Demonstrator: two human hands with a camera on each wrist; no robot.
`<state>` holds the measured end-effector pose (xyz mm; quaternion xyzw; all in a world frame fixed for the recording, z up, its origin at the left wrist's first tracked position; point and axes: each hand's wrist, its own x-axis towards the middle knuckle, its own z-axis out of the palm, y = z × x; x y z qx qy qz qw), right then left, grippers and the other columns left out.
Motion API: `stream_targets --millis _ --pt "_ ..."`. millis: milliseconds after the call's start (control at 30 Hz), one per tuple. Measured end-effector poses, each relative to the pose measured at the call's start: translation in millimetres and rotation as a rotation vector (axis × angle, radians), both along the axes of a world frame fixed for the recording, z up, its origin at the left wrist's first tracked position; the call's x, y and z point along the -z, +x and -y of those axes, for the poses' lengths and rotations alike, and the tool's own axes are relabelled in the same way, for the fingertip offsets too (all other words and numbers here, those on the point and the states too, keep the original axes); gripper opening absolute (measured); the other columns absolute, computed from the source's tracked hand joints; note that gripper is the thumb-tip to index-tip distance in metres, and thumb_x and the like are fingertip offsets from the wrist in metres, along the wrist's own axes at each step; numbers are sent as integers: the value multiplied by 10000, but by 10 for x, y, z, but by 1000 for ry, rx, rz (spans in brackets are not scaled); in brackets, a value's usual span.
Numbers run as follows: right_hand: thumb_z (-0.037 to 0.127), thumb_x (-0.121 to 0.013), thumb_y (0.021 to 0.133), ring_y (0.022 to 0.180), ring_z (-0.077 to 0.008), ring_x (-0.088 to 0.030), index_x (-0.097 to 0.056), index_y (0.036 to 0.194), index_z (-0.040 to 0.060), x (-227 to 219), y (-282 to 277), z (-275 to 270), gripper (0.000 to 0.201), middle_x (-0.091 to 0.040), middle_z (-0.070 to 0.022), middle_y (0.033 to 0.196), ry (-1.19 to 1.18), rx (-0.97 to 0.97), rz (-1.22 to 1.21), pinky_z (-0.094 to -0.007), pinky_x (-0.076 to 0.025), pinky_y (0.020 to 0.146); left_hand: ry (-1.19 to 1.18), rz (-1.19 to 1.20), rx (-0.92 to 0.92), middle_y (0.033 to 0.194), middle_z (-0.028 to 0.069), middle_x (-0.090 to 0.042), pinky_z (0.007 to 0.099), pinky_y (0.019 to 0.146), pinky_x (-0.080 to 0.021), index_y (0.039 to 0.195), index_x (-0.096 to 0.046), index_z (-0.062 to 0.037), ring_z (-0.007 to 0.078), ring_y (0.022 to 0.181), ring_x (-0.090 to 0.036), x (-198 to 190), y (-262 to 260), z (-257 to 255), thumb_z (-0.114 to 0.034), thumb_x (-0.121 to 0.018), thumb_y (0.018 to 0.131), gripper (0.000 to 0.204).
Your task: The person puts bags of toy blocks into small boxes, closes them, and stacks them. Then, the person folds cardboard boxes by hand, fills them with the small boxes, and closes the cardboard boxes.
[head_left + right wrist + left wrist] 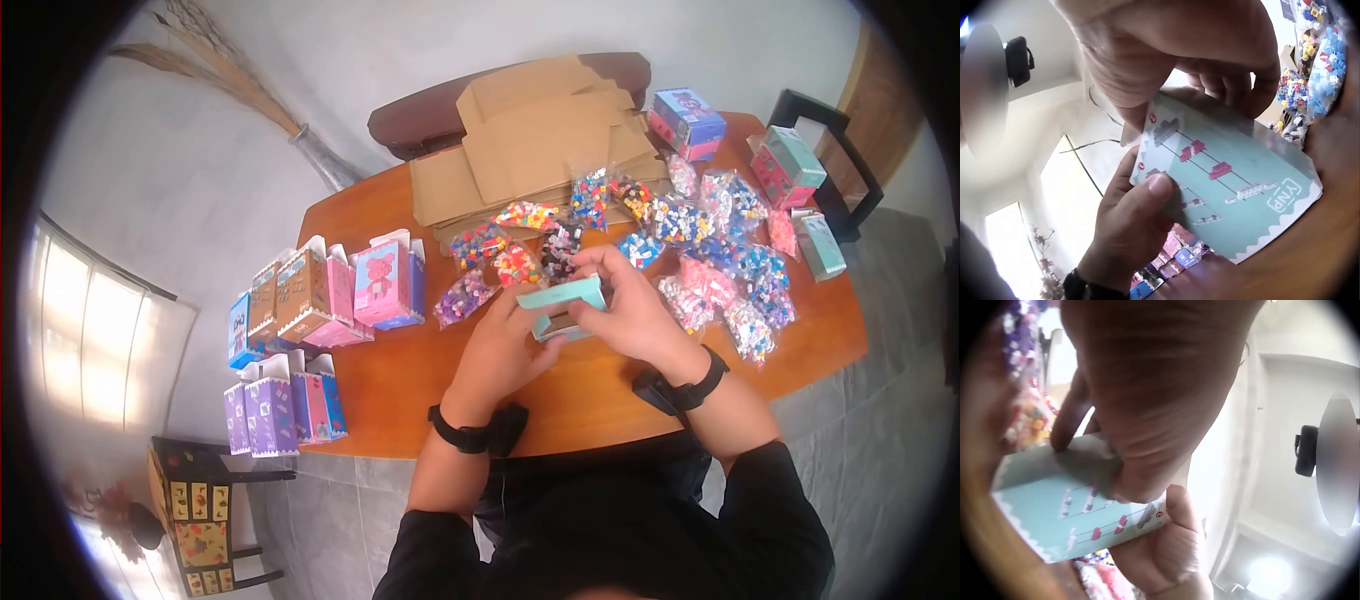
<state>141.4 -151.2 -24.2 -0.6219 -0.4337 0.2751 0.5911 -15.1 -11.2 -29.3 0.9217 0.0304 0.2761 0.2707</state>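
Both hands hold a small mint-green cardboard box (557,295) over the near middle of the table. My left hand (503,340) grips its left side, with the thumb at the near face. On the other side my right hand (632,308) has fingers bent around the top end and the thumb at the opening. The box's top looks open in the head view. Pink and grey block diagrams are printed on the box side (1244,200) in the right wrist view. In the left wrist view a similar printed face (1041,506) shows, partly covered by the left hand.
Several clear bags of coloured bricks (700,220) lie beyond and right of the hands. Flattened brown cardboard (540,130) is stacked at the back. Open-topped printed boxes (300,300) stand in rows at the left; a purple box (687,125) and mint boxes (822,248) stand at the right.
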Motion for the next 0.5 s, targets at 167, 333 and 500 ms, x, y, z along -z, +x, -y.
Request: stream_targets --millis 167,333,500 --pt "20 -569 897 960 -141 -595 -489 1255 4 155 272 -53 367 -617 -73 1081 112 12 -324 -295 -505 802 -254 37 -85 1030 196 -650 380 774 -562 1157 -387 -62 344 921 -695 114 -22 -75 -142 -864 751 632" --pt "57 -633 869 911 -233 -642 -577 1181 -5 -37 555 82 323 -665 -133 1012 -166 242 350 -358 -525 803 -312 -8 -85 1064 156 -630 354 798 -546 1159 -418 -69 273 958 -663 91 -23 -101 -119 -861 748 607" --pt "250 -738 793 940 -306 -666 -618 1029 37 -181 412 -16 340 -700 -157 942 -649 418 1121 -423 -504 806 -232 -10 -101 1086 110 -619 316 811 -529 1189 -456 -72 200 977 -645 59 -36 -109 -108 -861 746 601"
